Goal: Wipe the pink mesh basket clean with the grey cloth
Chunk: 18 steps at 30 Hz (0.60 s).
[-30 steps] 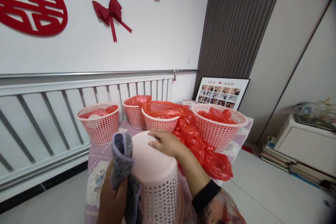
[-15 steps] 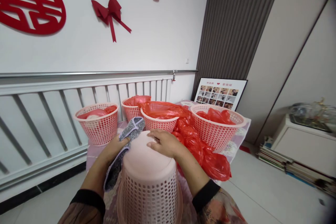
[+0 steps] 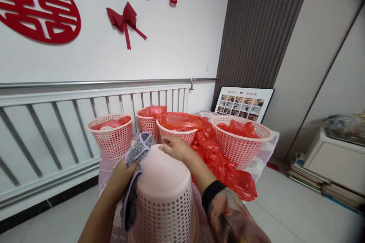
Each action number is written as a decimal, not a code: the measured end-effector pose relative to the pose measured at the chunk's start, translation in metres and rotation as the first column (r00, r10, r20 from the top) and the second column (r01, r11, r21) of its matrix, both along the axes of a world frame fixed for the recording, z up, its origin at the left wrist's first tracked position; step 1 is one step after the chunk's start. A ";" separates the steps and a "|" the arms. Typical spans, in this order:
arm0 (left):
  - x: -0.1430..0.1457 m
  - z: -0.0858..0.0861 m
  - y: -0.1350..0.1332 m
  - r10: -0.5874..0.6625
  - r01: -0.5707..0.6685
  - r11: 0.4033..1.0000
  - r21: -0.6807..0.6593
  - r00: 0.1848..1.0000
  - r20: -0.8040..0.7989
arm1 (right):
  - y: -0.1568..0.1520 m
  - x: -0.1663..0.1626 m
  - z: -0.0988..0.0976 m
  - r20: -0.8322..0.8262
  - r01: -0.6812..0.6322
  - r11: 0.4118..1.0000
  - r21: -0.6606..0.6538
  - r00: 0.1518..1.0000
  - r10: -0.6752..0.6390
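Observation:
In front of me an upturned pink plastic basket [image 3: 164, 182] stands with its solid base up and its perforated sides below. My left hand [image 3: 127, 172] is closed on a speckled grey cloth [image 3: 139, 148] with lavender edging, held against the basket's left side; part of the cloth hangs down beside it. Over the far right edge of the base, my right hand [image 3: 178, 148] lies with its fingers bent, gripping the basket. Some of its fingertips are hard to make out.
Several upright pink baskets, including a left one [image 3: 114, 140] and a right one [image 3: 239, 150], hold red plastic bags. More red bags [image 3: 218, 159] lie on the patterned tablecloth [image 3: 107, 167]. Behind runs a white radiator [image 3: 65, 129]; a framed photo board [image 3: 242, 102] leans at the back.
My left hand and the cloth have moved slightly left and down along the basket. My right hand has shifted toward the far edge of the base. The view has tilted a little.

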<state>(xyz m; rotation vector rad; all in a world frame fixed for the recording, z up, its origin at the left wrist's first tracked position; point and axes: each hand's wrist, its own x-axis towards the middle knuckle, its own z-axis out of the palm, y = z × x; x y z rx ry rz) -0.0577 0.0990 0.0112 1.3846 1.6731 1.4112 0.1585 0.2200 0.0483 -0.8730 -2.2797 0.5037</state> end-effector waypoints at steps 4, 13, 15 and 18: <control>0.010 -0.007 -0.011 0.121 -0.121 0.993 -0.011 0.991 0.057 | 0.013 -0.006 0.002 -0.029 0.075 0.997 0.024 0.997 -0.074; 0.013 -0.006 -0.012 0.107 -0.107 0.994 -0.009 0.991 0.079 | -0.027 0.007 0.001 -0.070 0.250 0.968 -0.005 0.966 -0.250; 0.011 -0.007 -0.014 0.113 -0.112 0.993 -0.022 0.989 0.093 | -0.041 0.007 0.001 0.012 0.210 0.976 -0.053 0.978 -0.210; 0.009 -0.025 -0.020 0.141 -0.133 0.989 -0.069 0.982 0.126 | -0.054 0.003 0.003 0.176 0.205 0.975 -0.081 0.966 -0.188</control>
